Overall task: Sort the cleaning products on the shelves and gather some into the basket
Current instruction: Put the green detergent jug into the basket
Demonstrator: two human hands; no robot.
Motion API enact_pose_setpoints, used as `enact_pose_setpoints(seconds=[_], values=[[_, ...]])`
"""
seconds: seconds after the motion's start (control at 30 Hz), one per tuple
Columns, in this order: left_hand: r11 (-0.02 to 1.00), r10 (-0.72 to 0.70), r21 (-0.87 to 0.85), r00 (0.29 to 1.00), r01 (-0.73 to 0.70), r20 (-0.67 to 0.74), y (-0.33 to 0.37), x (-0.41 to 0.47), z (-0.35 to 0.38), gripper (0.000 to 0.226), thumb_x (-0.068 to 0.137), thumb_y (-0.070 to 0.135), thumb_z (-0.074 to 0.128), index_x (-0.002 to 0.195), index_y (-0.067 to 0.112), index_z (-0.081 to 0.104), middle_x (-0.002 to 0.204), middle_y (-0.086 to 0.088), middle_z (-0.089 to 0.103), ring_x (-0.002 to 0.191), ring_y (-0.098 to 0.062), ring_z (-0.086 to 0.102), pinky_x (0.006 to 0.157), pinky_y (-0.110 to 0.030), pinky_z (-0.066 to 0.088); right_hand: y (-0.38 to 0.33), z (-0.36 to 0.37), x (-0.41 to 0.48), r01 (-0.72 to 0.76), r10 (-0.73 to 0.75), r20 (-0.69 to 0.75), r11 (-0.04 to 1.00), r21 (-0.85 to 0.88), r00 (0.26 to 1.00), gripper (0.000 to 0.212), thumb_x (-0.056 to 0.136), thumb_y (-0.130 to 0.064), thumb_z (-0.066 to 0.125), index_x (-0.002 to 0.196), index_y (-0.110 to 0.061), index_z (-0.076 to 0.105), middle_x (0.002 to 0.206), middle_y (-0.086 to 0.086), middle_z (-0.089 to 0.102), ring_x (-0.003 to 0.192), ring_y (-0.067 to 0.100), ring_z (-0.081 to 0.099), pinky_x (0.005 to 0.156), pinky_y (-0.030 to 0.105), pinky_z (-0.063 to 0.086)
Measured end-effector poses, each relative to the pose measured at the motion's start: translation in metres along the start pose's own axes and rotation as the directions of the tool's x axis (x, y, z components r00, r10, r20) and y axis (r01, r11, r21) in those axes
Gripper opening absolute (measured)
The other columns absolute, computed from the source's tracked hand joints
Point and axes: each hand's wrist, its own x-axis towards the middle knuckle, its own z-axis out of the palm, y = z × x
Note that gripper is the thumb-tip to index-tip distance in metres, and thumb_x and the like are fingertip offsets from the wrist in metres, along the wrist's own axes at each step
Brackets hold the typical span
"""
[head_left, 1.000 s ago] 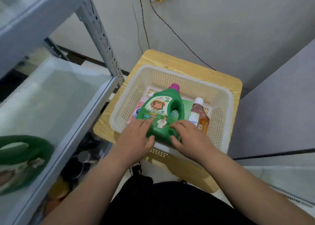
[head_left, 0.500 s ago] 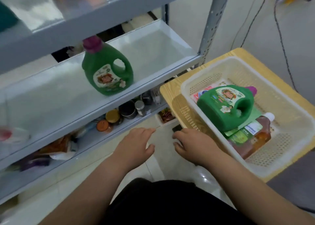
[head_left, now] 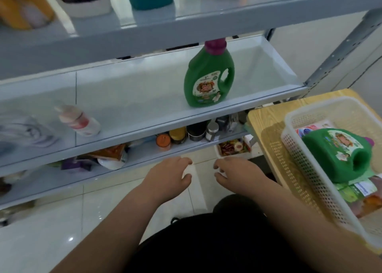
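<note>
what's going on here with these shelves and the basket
A person is sorting cleaning products. The left hand and right hand hover empty in front of the shelves. One green jug stands upright on the middle shelf. A second green jug lies on its side in the basket on the wooden table.

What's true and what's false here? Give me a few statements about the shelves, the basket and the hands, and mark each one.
1. A green jug stands upright on the middle shelf. True.
2. The second jug stands upright in the basket. False: the second jug lies on its side in the basket.
3. The left hand and the right hand hold nothing. True.
4. The basket rests on the floor. False: it rests on a wooden table.
5. A small pale bottle sits on the middle shelf, left of the green jug. True.
</note>
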Motion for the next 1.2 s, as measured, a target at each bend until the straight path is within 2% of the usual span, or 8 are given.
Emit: enact_pose_setpoints(seconds=[0.23,0.43,0.57,0.7,0.77,0.9,1.0,1.2], values=[[0.999,-0.046,-0.028,0.999,0.046,-0.021,-0.028,0.036,-0.008,0.044,0.099,0.040,0.052,0.141,0.029,0.051,0.135,0.005,0.058,0.124,-0.018,0.054,0.100,-0.042,0.050,0.026,-0.016,0.027,-0.076,0.076,0.007,0.995,0.068,0.997,0.034,0.101,-0.044,0.051,0.129,-0.027,0.061,0.119,-0.005,0.067,0.105,0.016,0.063,0.086,0.038,0.056],[0.997,-0.069,0.014,0.993,0.071,-0.097,-0.039,0.098,-0.012,0.047,0.092,0.031,0.055,0.137,0.020,0.052,0.128,-0.005,0.056,0.121,-0.030,0.051,0.104,-0.040,0.044,0.074,-0.044,0.089,-0.098,0.149,-0.161,0.952,0.289,0.976,0.030,0.096,-0.036,0.062,0.124,-0.028,0.062,0.112,-0.008,0.064,0.103,0.015,0.063,0.085,0.033,0.053],[0.979,-0.191,0.038,0.972,0.198,-0.139,-0.049,0.138,-0.013,0.069,0.091,0.028,0.059,0.156,0.018,0.036,0.156,-0.016,0.036,0.143,-0.037,0.033,0.120,-0.044,0.027,0.102,-0.074,0.138,-0.066,0.300,-0.291,0.789,0.610,0.908,0.060,0.091,-0.031,0.073,0.144,-0.026,0.046,0.129,-0.002,0.054,0.115,0.013,0.055,0.093,0.033,0.049],[0.937,-0.291,0.184,0.955,0.297,-0.058,-0.064,0.172,-0.010,0.078,0.095,0.038,0.053,0.162,0.025,0.017,0.168,-0.015,0.015,0.154,-0.038,0.015,0.125,-0.051,0.019,0.119,-0.110,0.187,-0.025,0.329,-0.296,0.705,0.708,0.897,0.080,0.085,-0.026,0.080,0.151,-0.029,0.036,0.144,0.005,0.043,0.127,0.018,0.048,0.105,0.038,0.045],[0.927,-0.320,0.200,0.947,0.316,-0.012,-0.067,0.178,-0.006,0.077,0.096,0.043,0.051,0.162,0.028,0.015,0.169,-0.013,0.011,0.154,-0.037,0.012,0.125,-0.052,0.019,0.122,-0.123,0.204,0.016,0.269,-0.298,0.717,0.697,0.916,0.071,0.083,-0.025,0.079,0.144,-0.032,0.042,0.135,-0.001,0.048,0.118,0.016,0.051,0.099,0.031,0.045],[0.910,-0.369,0.205,0.929,0.360,0.005,-0.062,0.179,0.000,0.080,0.095,0.050,0.051,0.161,0.032,0.011,0.169,-0.007,0.008,0.155,-0.037,0.008,0.119,-0.059,0.023,0.120,-0.136,0.223,0.014,0.246,-0.262,0.703,0.711,0.933,0.027,0.084,-0.024,0.075,0.100,-0.033,0.055,0.095,-0.013,0.064,0.088,0.003,0.062,0.062,0.014,0.044],[0.913,-0.370,0.198,0.929,0.357,0.028,-0.064,0.180,-0.001,0.080,0.095,0.052,0.049,0.162,0.033,0.009,0.170,-0.006,0.004,0.156,-0.036,0.005,0.119,-0.061,0.023,0.114,-0.130,0.221,0.047,0.251,-0.243,0.598,0.800,0.937,0.027,0.083,-0.015,0.072,0.090,-0.038,0.059,0.091,-0.012,0.069,0.090,0.007,0.067,0.063,0.017,0.051],[0.952,-0.282,0.126,0.959,0.278,0.019,-0.069,0.163,-0.001,0.079,0.096,0.045,0.054,0.162,0.028,0.015,0.168,-0.010,0.015,0.155,-0.034,0.013,0.123,-0.054,0.021,0.095,-0.102,0.189,0.079,0.281,-0.280,0.563,0.823,0.918,0.023,0.085,-0.014,0.073,0.086,-0.034,0.062,0.083,-0.007,0.069,0.079,0.009,0.065,0.065,0.028,0.056]])
